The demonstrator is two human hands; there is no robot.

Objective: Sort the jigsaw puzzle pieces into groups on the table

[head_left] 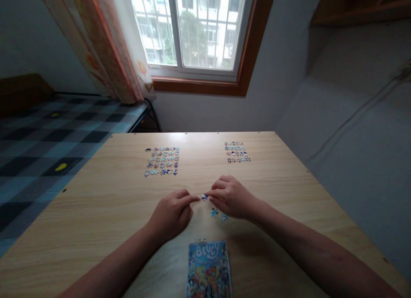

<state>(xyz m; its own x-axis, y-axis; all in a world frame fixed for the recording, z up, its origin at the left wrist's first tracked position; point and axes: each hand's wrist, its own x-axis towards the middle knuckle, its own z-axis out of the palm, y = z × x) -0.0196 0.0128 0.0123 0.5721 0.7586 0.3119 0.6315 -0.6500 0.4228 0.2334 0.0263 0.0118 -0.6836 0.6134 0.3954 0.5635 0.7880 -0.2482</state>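
Note:
My left hand (171,210) rests on the wooden table (112,204), fingers curled, its index fingertip reaching a small blue puzzle piece (204,197). My right hand (229,196) meets it from the other side, fingers pinched together at the same piece. Two more loose pieces (218,214) lie just under my right hand. A blue picture card (209,270) with cartoon figures lies at the near edge between my forearms. Further back, several pieces are laid out in a grid at the left (162,161) and a smaller grid at the right (236,152).
A window (192,28) with a wooden frame and an orange curtain (105,45) is behind the table. A bed with a checked blue cover (48,135) stands to the left. A grey wall with a cable runs along the right.

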